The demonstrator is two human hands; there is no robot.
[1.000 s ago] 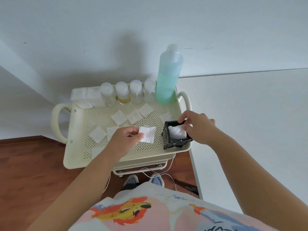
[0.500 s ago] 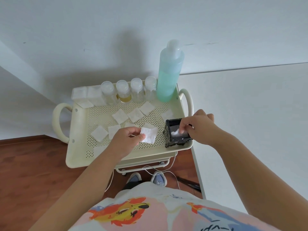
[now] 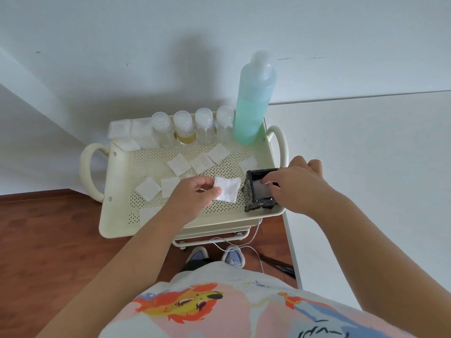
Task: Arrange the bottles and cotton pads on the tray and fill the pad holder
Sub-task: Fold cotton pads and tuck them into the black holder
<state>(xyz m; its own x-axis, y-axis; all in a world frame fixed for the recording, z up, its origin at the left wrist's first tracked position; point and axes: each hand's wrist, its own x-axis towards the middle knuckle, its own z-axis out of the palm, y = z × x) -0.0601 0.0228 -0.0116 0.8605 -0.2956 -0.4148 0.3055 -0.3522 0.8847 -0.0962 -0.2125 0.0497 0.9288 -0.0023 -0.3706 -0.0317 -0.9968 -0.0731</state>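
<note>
One cream tray (image 3: 117, 215) holds the lot. Four small clear bottles (image 3: 192, 126) line its 12 o'clock edge, with one tall green bottle (image 3: 253, 103) at 1 o'clock. One black pad holder (image 3: 251, 191) sits at 4 o'clock. About a dozen cotton pads (image 3: 179, 164) show; the stack at 11 o'clock cannot be counted exactly.

The right hand (image 3: 296, 185) pushed its cotton pad deeper into the black pad holder (image 3: 260, 190), fingertips now inside, while the left hand (image 3: 192, 195) carried its pad (image 3: 227, 189) toward three o'clock, nearer the holder.
</note>
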